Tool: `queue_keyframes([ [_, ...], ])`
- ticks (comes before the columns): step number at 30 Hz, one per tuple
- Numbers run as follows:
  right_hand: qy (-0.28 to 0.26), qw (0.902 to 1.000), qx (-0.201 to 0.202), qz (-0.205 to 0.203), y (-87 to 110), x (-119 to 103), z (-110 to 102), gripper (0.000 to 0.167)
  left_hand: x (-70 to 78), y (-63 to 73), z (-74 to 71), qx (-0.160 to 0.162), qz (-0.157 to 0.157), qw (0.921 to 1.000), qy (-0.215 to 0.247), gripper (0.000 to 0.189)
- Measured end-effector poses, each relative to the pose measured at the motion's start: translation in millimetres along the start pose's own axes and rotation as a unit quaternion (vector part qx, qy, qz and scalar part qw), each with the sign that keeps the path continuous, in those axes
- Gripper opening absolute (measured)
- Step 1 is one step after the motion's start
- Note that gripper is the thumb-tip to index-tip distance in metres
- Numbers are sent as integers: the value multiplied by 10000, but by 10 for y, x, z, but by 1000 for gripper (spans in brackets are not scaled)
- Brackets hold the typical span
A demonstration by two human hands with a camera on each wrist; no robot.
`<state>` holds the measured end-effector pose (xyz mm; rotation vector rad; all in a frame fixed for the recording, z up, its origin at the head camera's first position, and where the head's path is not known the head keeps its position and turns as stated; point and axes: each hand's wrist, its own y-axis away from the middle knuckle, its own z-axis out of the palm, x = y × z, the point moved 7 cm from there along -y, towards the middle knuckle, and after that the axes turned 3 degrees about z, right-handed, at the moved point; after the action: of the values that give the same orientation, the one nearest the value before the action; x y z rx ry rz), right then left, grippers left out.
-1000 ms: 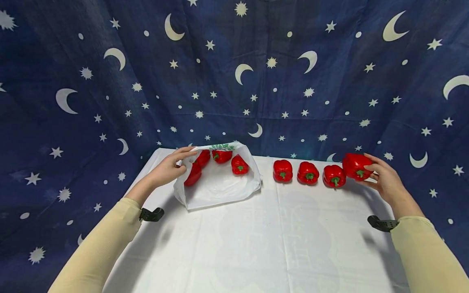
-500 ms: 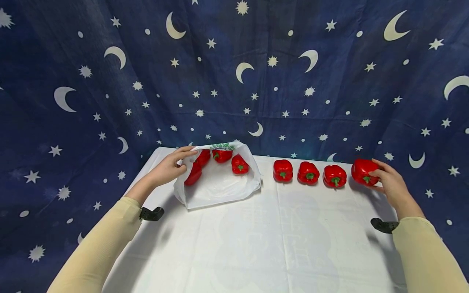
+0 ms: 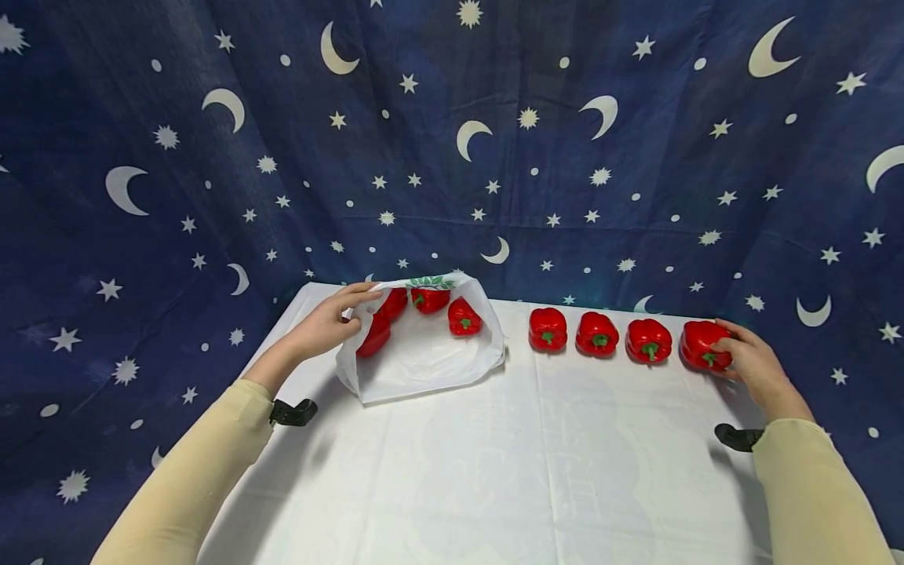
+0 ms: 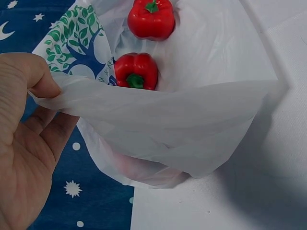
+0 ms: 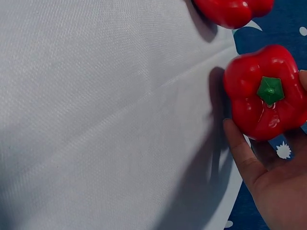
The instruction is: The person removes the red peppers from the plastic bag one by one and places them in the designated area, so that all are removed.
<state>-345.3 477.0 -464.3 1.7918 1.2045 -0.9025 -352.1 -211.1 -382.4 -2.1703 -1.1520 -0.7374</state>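
Note:
My left hand (image 3: 326, 323) pinches the rim of a white plastic bag (image 3: 417, 380), keeping its mouth apart. The left wrist view shows the thumb over the folded rim, beside a printed blue and green tree (image 4: 84, 48). Several red bell peppers (image 3: 463, 317) with green stems lie inside. At the right end of a row on the table, my right hand (image 3: 759, 369) holds a red bell pepper (image 3: 699, 344) by its right side. In the right wrist view that pepper's green stem (image 5: 270, 90) faces the camera, and its shadow falls close beside it.
Three more red bell peppers, the left (image 3: 547, 329), middle (image 3: 596, 333) and right (image 3: 648, 340) ones, stand in line between the bag and my right hand. A white cloth (image 3: 494, 486) covers the table. Behind it hangs a dark blue curtain (image 3: 424, 141) with moons and stars.
My right hand has moved the bell pepper right and down, from raised beside the row to the row's right end at table level. The left hand and bag have stayed put.

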Motion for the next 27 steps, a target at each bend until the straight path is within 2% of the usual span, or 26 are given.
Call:
queue_keyframes([
  [15, -50, 9997, -108, 227, -64, 78, -11, 73, 2, 16, -18, -19, 83, 10000, 36, 60],
  [27, 258, 9990, -244, 279, -82, 65, -9, 74, 24, 28, -10, -74, -11, 10000, 40, 59],
])
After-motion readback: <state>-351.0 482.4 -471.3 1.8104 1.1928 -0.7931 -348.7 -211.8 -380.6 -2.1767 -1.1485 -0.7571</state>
